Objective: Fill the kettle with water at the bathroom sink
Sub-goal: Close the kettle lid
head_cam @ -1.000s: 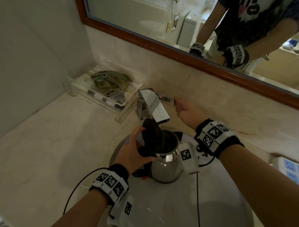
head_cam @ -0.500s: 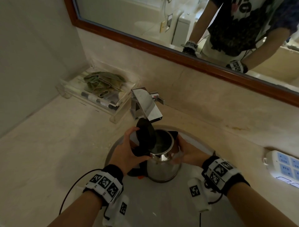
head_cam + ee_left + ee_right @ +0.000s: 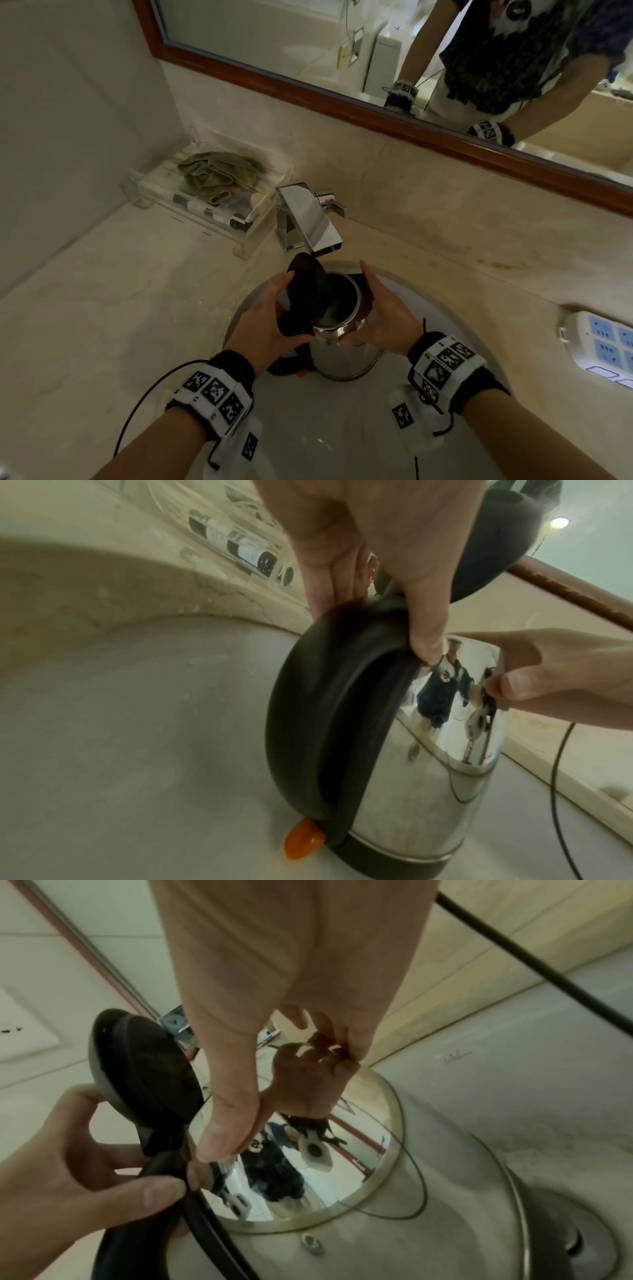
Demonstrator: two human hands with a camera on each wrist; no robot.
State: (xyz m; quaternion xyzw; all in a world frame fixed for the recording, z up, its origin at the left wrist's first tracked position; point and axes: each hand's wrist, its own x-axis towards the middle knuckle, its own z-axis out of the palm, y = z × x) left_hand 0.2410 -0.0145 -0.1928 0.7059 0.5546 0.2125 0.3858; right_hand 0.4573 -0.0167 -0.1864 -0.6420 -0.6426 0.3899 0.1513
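A steel kettle [image 3: 346,353] with a black handle stands upright in the white sink basin [image 3: 445,325], below the chrome faucet [image 3: 308,219]. Its black lid [image 3: 306,291] is hinged up and open. My left hand [image 3: 270,318] grips the top of the handle [image 3: 308,710], with the thumb over it and the fingers behind. My right hand [image 3: 373,301] holds the upper right side of the kettle [image 3: 428,1204]: the thumb presses the shiny shoulder and the fingers wrap the far side by the spout. No stream shows from the faucet. The orange switch [image 3: 303,842] sits at the handle's foot.
A clear tray [image 3: 239,233] with a green cloth and small bottles stands at the back left of the marble counter. A white power strip [image 3: 603,346] lies at the right. A wood-framed mirror [image 3: 342,102] runs above. The sink drain [image 3: 575,1242] is beside the kettle.
My right hand left the faucet lever and came down onto the kettle's right side. The left hand has kept its hold on the handle, and the kettle stays in the basin.
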